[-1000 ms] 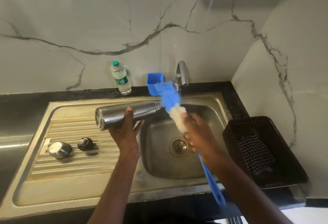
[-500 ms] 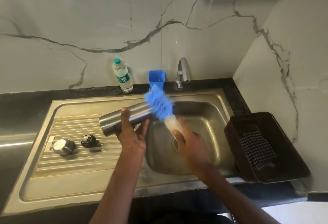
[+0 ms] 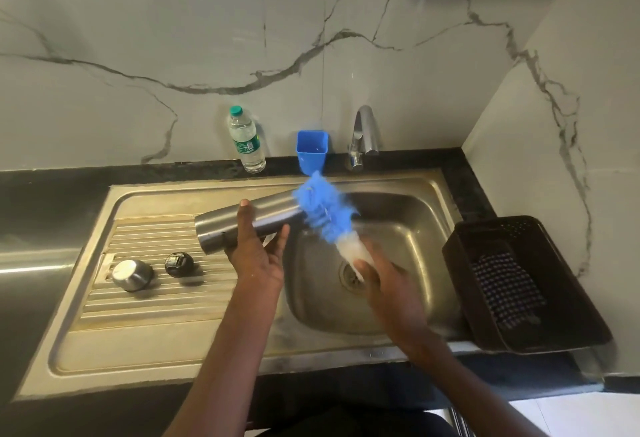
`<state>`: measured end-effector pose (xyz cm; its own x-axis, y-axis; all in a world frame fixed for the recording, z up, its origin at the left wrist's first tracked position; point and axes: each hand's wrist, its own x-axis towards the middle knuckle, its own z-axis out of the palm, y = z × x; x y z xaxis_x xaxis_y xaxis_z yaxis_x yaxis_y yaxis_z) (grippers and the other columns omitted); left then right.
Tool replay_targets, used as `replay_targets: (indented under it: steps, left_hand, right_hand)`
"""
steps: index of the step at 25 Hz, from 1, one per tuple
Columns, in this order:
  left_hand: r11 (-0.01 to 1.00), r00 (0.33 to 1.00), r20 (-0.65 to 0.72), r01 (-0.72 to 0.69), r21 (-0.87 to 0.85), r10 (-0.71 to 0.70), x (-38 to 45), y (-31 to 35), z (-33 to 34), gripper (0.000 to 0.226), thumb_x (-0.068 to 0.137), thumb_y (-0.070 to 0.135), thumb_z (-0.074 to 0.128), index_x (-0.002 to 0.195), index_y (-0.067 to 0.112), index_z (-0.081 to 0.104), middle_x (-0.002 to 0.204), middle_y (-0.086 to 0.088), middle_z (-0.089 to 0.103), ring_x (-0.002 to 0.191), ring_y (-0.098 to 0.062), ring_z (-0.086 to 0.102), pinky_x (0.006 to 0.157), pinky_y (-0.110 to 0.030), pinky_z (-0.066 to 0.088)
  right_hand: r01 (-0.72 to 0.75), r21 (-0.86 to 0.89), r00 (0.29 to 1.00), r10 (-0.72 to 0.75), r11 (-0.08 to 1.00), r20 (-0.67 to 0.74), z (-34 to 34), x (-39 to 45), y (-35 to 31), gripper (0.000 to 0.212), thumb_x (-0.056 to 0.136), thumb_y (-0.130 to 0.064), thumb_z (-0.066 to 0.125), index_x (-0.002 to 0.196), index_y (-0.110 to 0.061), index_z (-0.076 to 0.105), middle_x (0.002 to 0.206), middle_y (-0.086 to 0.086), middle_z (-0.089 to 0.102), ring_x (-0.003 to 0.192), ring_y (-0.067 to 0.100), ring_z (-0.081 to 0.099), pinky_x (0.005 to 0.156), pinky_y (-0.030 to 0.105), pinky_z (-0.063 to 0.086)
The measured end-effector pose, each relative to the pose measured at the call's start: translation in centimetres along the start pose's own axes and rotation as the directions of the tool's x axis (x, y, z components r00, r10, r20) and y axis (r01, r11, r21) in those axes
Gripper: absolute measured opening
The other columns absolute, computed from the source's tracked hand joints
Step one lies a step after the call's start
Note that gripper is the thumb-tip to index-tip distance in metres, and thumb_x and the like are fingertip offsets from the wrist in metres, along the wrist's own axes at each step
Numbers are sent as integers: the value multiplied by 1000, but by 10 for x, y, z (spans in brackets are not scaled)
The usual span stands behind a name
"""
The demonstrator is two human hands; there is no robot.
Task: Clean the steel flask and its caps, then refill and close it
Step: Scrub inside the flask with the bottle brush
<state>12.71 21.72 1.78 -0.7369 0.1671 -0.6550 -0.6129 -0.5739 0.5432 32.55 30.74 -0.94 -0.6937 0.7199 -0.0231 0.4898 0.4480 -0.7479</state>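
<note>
Steel flask [image 3: 249, 225] held roughly horizontal over the sink, base toward the drainboard, open mouth pointing at the basin. Left hand [image 3: 258, 256] grips it mid-body from below, thumb over the top, fingers curled round. Likely light while empty, rigid, and slick if wet; mid-body wrap looks like the safest hold, away from the mouth. Right hand [image 3: 384, 277] curls round the bottle brush [image 3: 325, 215] near its white foam section; blue bristle head sits right at the flask mouth, blurred, can't tell if it's inside yet. Two caps on the ribbed drainboard [image 3: 145, 301], well apart from the flask: steel cap [image 3: 132, 274] and black inner cap [image 3: 178, 264], just beside each other. Sink basin [image 3: 408, 228]: drain visible, no standing water seen. Behind: plastic water bottle [image 3: 245, 140] holding clear water, blue cup [image 3: 311, 151], contents hidden, tap [image 3: 363, 138] not running. Dark basket [image 3: 460, 263] right of the sink holds a checked cloth [image 3: 507, 289].
</note>
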Motion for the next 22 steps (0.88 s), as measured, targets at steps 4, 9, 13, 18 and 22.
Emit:
replay_targets:
  steps: [4,9,13,18,22]
  left_hand:
    - [999,999,51,-3,38,2,-11,-10,1,71,80,32,91,140,20,54,126,-8,72,103,-27,75,73,-40,66]
    - [999,1000,7,-25,-20,25,4,4,-3,73,79,36,91,140,19,54,128,-11,71,102,-30,75,72,-39,67]
    - [996,999,-28,26,79,-24,16,10,-13,79,79,55,85,140,16,55,125,-15,72,99,-30,76,55,-25,58]
    - [972,983,127,102,214,-131,8,15,-3,71,83,50,78,141,16,56,122,-10,74,100,-25,72,55,-19,53]
    - [949,901,389,67,307,-190,9,16,1,87,81,56,77,151,12,50,140,-18,66,126,-40,65,107,-57,51]
  right_hand:
    - [26,50,990,-19,998,-140,4,49,-24,37,109,-37,44,146,-39,46,112,1,75,95,25,72,79,36,55]
    - [-41,41,998,39,998,48,6,-20,36,42,107,-37,49,144,-57,43,114,-12,71,96,11,70,75,27,51]
    - [-45,336,996,68,941,-57,-19,-12,52,35,105,-37,55,137,-49,60,120,-12,74,106,13,72,85,45,62]
    - [188,319,981,-162,929,-105,-49,59,0,33,106,-46,51,130,-33,70,110,-9,75,100,15,72,78,45,61]
    - [257,356,933,-327,898,152,-46,87,6,39,99,-49,62,130,-26,71,128,-9,73,123,15,67,104,40,53]
